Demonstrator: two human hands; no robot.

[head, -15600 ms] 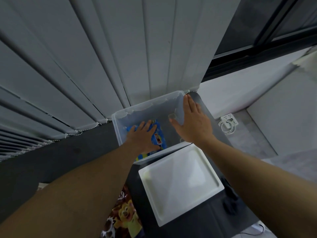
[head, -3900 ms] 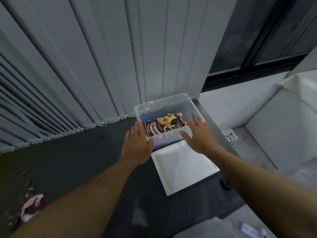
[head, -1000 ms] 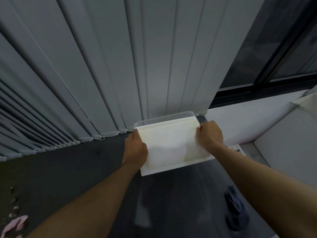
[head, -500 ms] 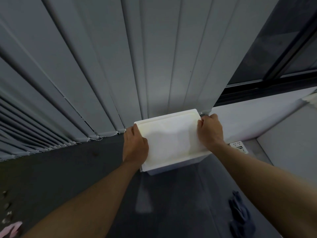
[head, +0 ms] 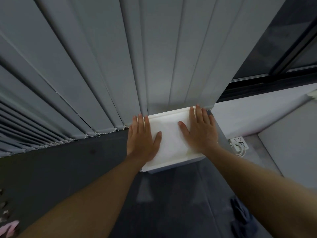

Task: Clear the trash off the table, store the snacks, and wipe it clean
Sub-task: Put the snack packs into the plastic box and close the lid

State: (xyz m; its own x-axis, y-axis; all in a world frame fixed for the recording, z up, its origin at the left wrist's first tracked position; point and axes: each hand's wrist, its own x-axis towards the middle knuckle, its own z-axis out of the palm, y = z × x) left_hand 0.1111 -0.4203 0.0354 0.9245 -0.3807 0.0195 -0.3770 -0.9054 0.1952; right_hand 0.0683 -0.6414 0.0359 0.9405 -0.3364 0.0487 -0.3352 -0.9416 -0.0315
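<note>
Together, left hand (head: 141, 140) and right hand (head: 199, 131) press lid (head: 171, 140).

Dim, cool indoor light; white lid (head: 171, 140) is the brightest patch, faint pale sheen on dark counter (head: 145, 191) just before it. Window (head: 291, 40) dark. Heavy wide-angle bend, blinds (head: 85, 66) fan out toward left edge. Soft overall, bottom corners murky

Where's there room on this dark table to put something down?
Bare table stretches left of the white lid, below the blinds; another patch lies between both forearms. Crowded: the far corner, where left hand and right hand press the lid; dark cloth near right; pink scrap near left.
</note>
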